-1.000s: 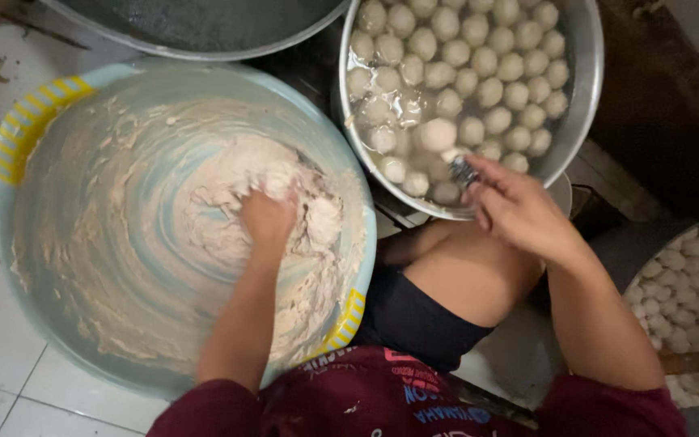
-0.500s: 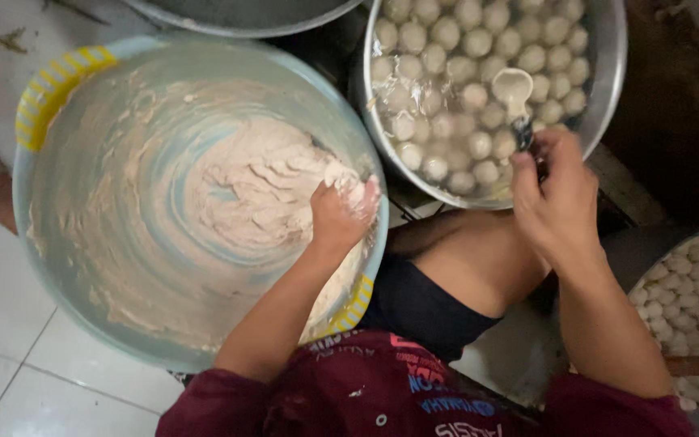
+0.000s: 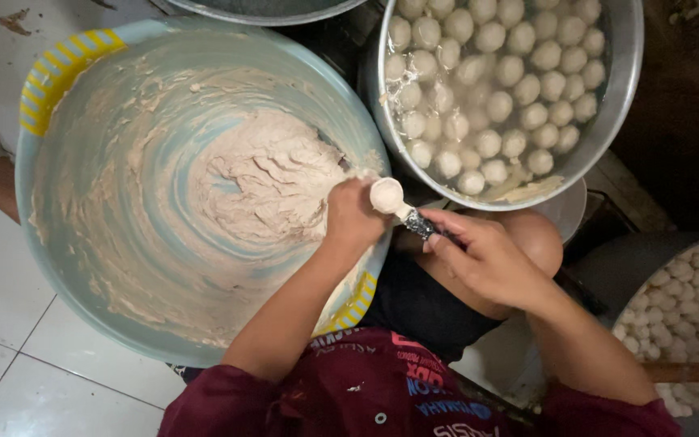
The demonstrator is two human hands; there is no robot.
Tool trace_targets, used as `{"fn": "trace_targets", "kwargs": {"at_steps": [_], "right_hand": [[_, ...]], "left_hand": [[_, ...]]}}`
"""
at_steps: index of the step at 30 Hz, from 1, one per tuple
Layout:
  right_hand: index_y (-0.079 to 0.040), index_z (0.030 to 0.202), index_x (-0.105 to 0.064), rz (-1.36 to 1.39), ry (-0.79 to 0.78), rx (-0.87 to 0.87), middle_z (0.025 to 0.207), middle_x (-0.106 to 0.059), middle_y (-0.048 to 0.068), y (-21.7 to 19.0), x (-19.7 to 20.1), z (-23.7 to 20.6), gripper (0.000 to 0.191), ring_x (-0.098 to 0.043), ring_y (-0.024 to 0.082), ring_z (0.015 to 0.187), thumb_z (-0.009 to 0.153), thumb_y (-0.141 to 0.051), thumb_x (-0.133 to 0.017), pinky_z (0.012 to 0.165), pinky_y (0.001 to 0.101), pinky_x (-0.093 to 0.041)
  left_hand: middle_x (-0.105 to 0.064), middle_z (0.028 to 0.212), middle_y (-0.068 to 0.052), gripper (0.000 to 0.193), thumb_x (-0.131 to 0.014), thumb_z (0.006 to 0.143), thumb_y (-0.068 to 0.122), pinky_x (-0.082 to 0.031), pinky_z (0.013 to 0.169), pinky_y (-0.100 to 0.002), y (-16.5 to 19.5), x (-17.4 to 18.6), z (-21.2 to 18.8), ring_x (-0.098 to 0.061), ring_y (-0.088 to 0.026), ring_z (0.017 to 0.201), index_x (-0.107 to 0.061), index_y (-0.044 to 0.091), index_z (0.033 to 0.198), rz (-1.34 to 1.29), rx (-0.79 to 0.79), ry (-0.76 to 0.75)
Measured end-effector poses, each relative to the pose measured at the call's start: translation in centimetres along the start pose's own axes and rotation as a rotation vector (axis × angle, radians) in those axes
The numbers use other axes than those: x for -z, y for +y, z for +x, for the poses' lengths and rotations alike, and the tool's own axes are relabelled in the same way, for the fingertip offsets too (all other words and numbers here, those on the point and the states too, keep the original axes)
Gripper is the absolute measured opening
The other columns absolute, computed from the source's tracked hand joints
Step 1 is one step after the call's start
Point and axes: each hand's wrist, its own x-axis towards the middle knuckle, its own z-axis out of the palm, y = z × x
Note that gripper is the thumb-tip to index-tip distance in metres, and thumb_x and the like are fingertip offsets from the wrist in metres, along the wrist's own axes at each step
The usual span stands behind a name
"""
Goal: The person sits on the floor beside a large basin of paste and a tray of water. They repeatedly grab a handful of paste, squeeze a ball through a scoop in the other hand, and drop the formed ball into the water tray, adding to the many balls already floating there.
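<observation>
The right hand [image 3: 491, 263] pinches a small metal spoon [image 3: 398, 206], its pale, paste-smeared bowl pointing left toward the left hand [image 3: 353, 214], which is closed around beige paste over the big blue plastic tub [image 3: 66, 267].

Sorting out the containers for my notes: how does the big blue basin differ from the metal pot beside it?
The blue basin is plastic with yellow-striped handles and wider; the metal pot is shiny steel and smaller. The basin holds smeared pale paste; the pot holds round white balls in cloudy water. The left hand rests at the basin's rim; no hand touches the pot. Both are round and open-topped.
</observation>
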Motion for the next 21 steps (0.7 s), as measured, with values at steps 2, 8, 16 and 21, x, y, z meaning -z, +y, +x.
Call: {"fn": "trace_targets", "kwargs": {"at_steps": [2, 8, 16, 21], "right_hand": [[-0.011, 0.144, -0.059, 0.045, 0.015, -0.072, 0.095, -0.074, 0.003, 0.8, 1.1, 0.3, 0.046, -0.065, 0.010, 0.079, 0.098, -0.009, -0.060, 0.066, 0.0296, -0.055], [-0.004, 0.149, -0.054, -0.442, 0.432, 0.287, 0.127, -0.066, 0.022, 2.1, 5.5, 1.7, 0.051, -0.066, 0.032, 0.107, 0.099, -0.007, -0.062, 0.087, 0.0369, -0.052], [-0.013, 0.153, -0.055, -0.210, 0.357, -0.021, 0.102, -0.068, 0.018, 1.0, 5.4, 1.0, 0.051, -0.065, 0.030, 0.081, 0.102, -0.011, -0.060, 0.073, 0.0360, -0.053], [-0.018, 0.143, -0.060, -0.475, 0.128, 0.013, 0.102, -0.074, 0.014, -1.3, 1.7, -1.0, 0.050, -0.070, 0.029, 0.081, 0.093, -0.016, -0.066, 0.069, 0.0373, -0.052]], "left_hand": [[-0.070, 0.073, -0.020, 0.018, -0.080, 0.080, 0.028, -0.053, 0.070, -0.050, -1.7, 0.0, 0.2, -0.066, -0.042, 0.069, -0.076, 0.010, 0.082, 0.304, 0.173, -0.029], [-0.069, 0.071, -0.018, 0.031, -0.083, 0.075, 0.030, -0.053, 0.069, -0.049, -5.0, -1.1, -1.3, -0.064, -0.042, 0.069, -0.070, 0.003, 0.074, 0.387, 0.142, 0.284], [-0.067, 0.068, -0.011, 0.022, -0.081, 0.087, 0.018, -0.055, 0.060, -0.040, -2.7, -0.6, -1.0, -0.067, -0.031, 0.061, -0.065, 0.007, 0.075, 0.029, 0.118, 0.235], [-0.069, 0.072, -0.012, 0.020, -0.083, 0.080, 0.015, -0.053, 0.054, -0.042, 0.1, -0.4, -0.7, -0.067, -0.033, 0.060, -0.067, 0.006, 0.084, 0.192, -0.296, 0.185]]}}
